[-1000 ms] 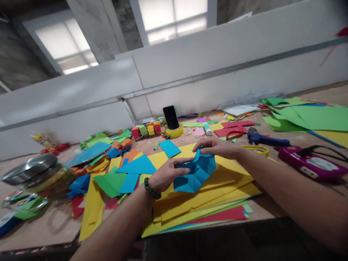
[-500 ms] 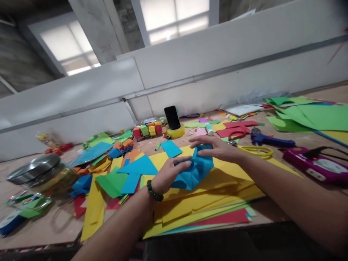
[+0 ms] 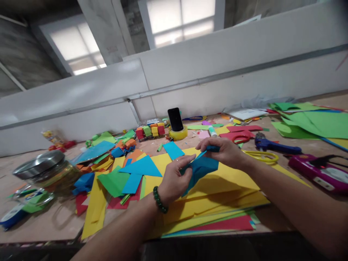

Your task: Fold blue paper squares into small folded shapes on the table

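A creased piece of blue paper (image 3: 202, 168) is held between my two hands, tilted above a stack of yellow paper (image 3: 231, 181). My left hand (image 3: 176, 175), with a green bead bracelet at the wrist, pinches its left side between thumb and fingers. At its upper right edge, my right hand (image 3: 221, 150) has its fingers closed on the paper. Flat blue pieces (image 3: 141, 166) and a folded green sheet (image 3: 114, 181) lie left of my left hand.
A black phone (image 3: 175, 119) stands in a yellow tape roll (image 3: 178, 133). On the right are yellow-handled scissors (image 3: 262, 156), a blue-handled tool (image 3: 277, 145) and a purple device (image 3: 318, 174). A lidded jar (image 3: 49, 170) stands left.
The blue paper has been lifted and tilted up from the yellow stack. Both hands have closed on its edges. The whole view has shifted slightly.
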The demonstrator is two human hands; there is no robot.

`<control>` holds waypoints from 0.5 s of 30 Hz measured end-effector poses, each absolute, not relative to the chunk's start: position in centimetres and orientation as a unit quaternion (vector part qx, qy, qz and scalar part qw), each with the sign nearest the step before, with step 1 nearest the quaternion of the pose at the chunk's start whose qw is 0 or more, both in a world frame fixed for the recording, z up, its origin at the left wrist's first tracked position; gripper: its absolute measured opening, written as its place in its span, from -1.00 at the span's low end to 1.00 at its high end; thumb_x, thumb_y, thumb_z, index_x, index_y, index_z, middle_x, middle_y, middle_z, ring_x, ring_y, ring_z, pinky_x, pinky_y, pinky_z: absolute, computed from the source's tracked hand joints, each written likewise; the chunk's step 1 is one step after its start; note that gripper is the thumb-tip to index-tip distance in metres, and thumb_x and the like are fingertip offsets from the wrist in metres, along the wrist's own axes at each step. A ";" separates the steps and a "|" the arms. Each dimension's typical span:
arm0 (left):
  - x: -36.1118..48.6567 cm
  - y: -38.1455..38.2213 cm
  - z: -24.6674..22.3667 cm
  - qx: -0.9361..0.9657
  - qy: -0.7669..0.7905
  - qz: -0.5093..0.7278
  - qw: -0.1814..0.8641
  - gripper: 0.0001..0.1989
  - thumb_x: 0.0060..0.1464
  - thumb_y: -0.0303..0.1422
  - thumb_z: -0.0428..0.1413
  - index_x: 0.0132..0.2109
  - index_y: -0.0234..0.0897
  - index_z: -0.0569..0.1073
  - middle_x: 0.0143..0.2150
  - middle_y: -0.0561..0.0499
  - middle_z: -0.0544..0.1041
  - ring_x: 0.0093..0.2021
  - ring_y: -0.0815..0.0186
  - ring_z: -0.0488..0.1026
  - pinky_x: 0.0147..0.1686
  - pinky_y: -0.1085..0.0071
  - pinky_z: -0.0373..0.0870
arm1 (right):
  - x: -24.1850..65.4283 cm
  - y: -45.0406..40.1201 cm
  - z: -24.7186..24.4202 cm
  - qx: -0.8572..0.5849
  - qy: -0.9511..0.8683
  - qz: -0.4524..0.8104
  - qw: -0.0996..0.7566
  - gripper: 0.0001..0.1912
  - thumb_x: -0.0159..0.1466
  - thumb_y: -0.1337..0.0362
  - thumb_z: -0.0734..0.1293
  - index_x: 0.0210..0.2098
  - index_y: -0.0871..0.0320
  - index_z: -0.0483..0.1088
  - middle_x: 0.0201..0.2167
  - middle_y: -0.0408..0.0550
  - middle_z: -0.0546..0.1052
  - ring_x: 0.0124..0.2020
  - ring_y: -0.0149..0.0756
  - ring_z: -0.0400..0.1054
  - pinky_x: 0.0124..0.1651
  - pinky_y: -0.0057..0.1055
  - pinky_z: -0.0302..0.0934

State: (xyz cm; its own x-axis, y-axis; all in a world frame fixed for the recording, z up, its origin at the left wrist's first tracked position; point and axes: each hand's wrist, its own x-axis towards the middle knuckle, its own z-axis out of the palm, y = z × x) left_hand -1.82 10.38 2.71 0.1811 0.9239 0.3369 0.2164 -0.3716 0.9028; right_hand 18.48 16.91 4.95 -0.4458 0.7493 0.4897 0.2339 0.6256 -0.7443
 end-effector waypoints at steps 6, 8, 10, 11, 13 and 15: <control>-1.8 10.7 2.3 0.640 0.416 0.464 0.450 -0.52 0.02 -0.54 0.10 0.12 -0.25 0.49 0.14 -0.02 0.49 0.19 0.06 0.35 0.23 0.17 0.23 | 18.2 17.4 4.3 -0.379 -0.734 0.345 0.446 -0.71 -0.04 0.19 0.48 -0.34 0.13 0.43 -0.38 -0.07 0.55 -0.27 -0.17 0.45 -0.19 -0.26 0.35; -2.0 11.5 1.9 0.610 0.431 0.461 0.479 -0.56 0.03 -0.52 0.07 0.08 -0.27 0.52 0.09 -0.03 0.53 0.15 0.07 0.39 0.18 0.17 0.30 | 17.8 17.7 3.9 -0.403 -0.671 0.411 0.467 -0.52 -0.09 0.18 0.53 -0.17 0.11 0.42 -0.36 -0.10 0.55 -0.28 -0.20 0.45 -0.24 -0.31 0.35; -2.3 12.2 1.4 0.576 0.442 0.472 0.500 -0.59 0.03 -0.50 0.09 0.05 -0.28 0.53 0.07 -0.05 0.55 0.11 0.07 0.42 0.12 0.19 0.36 | 17.5 17.8 3.7 -0.406 -0.585 0.511 0.481 -0.46 -0.04 0.10 0.51 -0.09 0.09 0.39 -0.36 -0.11 0.54 -0.35 -0.26 0.43 -0.32 -0.36 0.34; -2.4 12.5 1.2 0.556 0.441 0.483 0.512 -0.60 0.03 -0.48 0.11 0.05 -0.29 0.52 0.05 -0.07 0.55 0.09 0.07 0.44 0.09 0.19 0.39 | 17.3 17.8 3.7 -0.394 -0.542 0.567 0.479 -0.50 0.03 0.02 0.46 -0.10 0.09 0.40 -0.37 -0.10 0.53 -0.39 -0.28 0.42 -0.34 -0.36 0.34; -2.6 12.9 0.9 0.514 0.426 0.513 0.541 -0.58 0.04 -0.42 0.13 0.09 -0.29 0.49 0.01 -0.10 0.57 0.03 0.09 0.48 0.02 0.20 0.44 | 17.0 17.6 3.6 -0.351 -0.483 0.661 0.455 -0.54 0.13 -0.11 0.34 -0.18 0.11 0.42 -0.38 -0.05 0.54 -0.40 -0.27 0.43 -0.33 -0.33 0.37; -2.6 13.0 0.9 0.477 0.403 0.543 0.561 -0.53 0.04 -0.40 0.14 0.14 -0.30 0.43 -0.03 -0.12 0.59 -0.05 0.12 0.52 -0.05 0.21 0.48 | 16.7 17.3 3.3 -0.334 -0.476 0.699 0.416 -0.58 0.12 -0.11 0.35 -0.25 0.12 0.43 -0.36 -0.03 0.56 -0.37 -0.26 0.45 -0.27 -0.32 0.39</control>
State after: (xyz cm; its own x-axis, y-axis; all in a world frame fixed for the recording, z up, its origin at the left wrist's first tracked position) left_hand -2.64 13.05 0.87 0.0857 0.9941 0.0659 -0.2253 -0.0451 0.9732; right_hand 16.68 17.26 3.29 -0.4307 0.8996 -0.0715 -0.2636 -0.2012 -0.9434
